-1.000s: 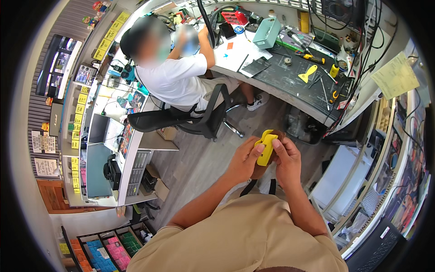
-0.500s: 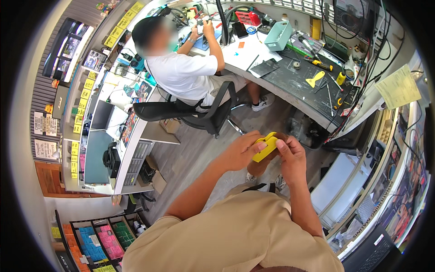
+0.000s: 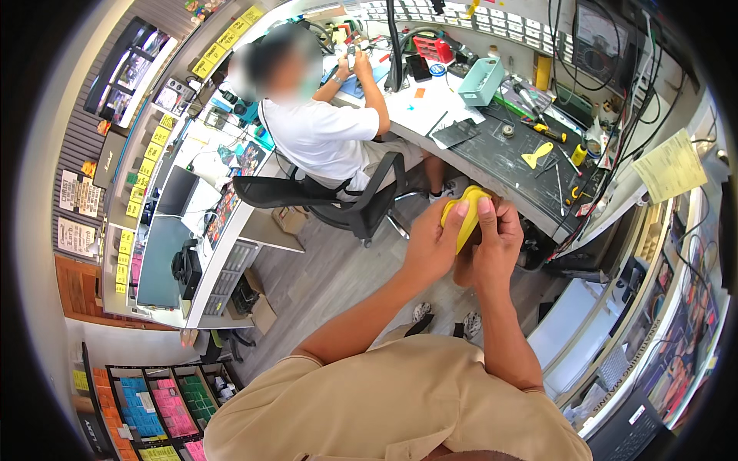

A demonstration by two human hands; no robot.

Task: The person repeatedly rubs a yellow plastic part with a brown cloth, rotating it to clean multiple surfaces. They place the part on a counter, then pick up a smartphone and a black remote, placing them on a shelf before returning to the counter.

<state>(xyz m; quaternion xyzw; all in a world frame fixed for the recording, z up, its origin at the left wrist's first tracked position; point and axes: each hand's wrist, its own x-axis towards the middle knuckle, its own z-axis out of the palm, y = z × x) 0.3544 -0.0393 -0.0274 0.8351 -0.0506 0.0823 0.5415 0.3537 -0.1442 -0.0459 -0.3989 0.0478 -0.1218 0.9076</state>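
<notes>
Left side: a co-worker (image 3: 327, 138) is sitting in a black chair (image 3: 277, 192), well apart from the held part.

Left hand (image 3: 430, 242): the thumb is lying on the near face of the yellow piece (image 3: 468, 223) and is pressing along its left edge; the fingers are curling behind, partly hidden.

Center: the yellow piece is resting between both hands, raised above the floor, and is showing a curved, bulging outline. It is probably weighing little and behaving as thin, bendable sheet material, springy rather than brittle. Its smooth face may be offering little friction. Opposite long edges are appearing the best holding points, with thumbs in front and fingers backing.

Right hand (image 3: 498, 246): the thumb is lying beside the left one, near the right edge, so both hands are clamping the piece together. Finger contact behind is staying hidden; it cannot be told.

Change from the preceding frame: the left thumb is now pointing more upward; the piece is sitting higher in view and is showing a rounded form instead of a flat, square-ended face.
</notes>
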